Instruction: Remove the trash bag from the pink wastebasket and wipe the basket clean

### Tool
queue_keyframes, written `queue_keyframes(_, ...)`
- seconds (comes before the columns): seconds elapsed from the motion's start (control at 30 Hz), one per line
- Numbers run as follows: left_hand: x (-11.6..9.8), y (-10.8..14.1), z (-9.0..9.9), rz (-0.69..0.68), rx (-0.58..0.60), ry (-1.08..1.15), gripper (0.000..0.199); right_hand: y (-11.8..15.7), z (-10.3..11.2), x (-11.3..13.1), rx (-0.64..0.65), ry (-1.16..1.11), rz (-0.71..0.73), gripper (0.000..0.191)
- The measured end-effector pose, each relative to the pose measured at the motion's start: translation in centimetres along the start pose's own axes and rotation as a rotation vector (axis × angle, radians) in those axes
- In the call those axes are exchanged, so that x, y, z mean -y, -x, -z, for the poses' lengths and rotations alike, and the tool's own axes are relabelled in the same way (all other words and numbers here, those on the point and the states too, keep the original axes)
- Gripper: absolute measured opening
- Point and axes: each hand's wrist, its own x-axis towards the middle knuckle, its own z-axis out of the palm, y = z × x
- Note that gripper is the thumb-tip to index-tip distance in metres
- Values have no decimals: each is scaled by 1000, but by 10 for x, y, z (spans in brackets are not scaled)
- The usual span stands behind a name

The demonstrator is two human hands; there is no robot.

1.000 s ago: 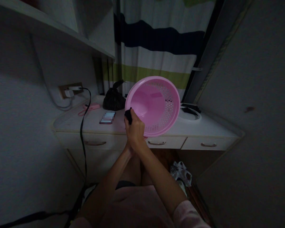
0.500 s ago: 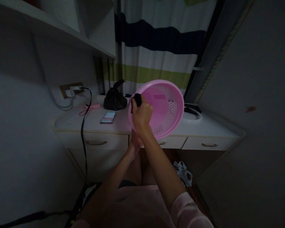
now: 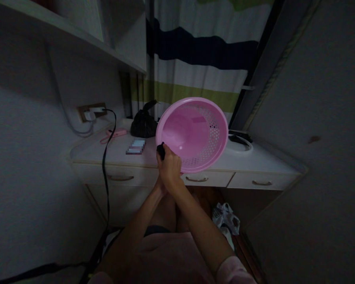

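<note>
Round pink perforated-plastic basket (image 3: 192, 130) over front edge of white desk (image 3: 245, 161): likely light, stiff; hold rim. Right hand (image 3: 169, 165): fingers gripping black wad (image 3: 161, 151). Left hand (image 3: 161, 186): fingers hidden, can't tell.

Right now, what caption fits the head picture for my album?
Right grip holds a black item by a tilted pink basket.

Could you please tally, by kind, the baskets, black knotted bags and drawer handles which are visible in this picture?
Round pink perforated plastic basket: 1
Black knotted plastic bag: 1
Curved metallic drawer handles: 3
Total: 5
</note>
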Motion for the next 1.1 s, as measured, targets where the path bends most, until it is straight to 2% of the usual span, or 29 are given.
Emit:
queue_keyframes(0.3, -12, 0, 3, 54, -87, 41, 24, -14, 4, -7, -28, -97, 87, 35)
queue_keyframes(0.43, -18, -5, 3, 13, -97, 52, 27, -13, 0, -14, 0, -185, 156, 36)
queue_keyframes(0.57, -8, -8, 3, 0, -76, 55, 29, -15, -5, -17, 2, -232, 138, 37)
queue_keyframes(0.77, 14, -2, -4, -21, 54, 129, 31, -19, -8, -17, 4, -317, 124, 37)
queue_keyframes(0.93, 12, -3, -11, -19, 50, 169, 30, -14, -6, -28, 9, -317, 160, 35)
queue_keyframes(1.03, 9, -6, -7, -22, 49, 253, 31, -7, -7, -39, 53, -257, 220, 35)
queue_keyframes(1.1, 6, -6, -3, -28, 6, 283, 29, -2, -7, -48, 95, -179, 269, 37)
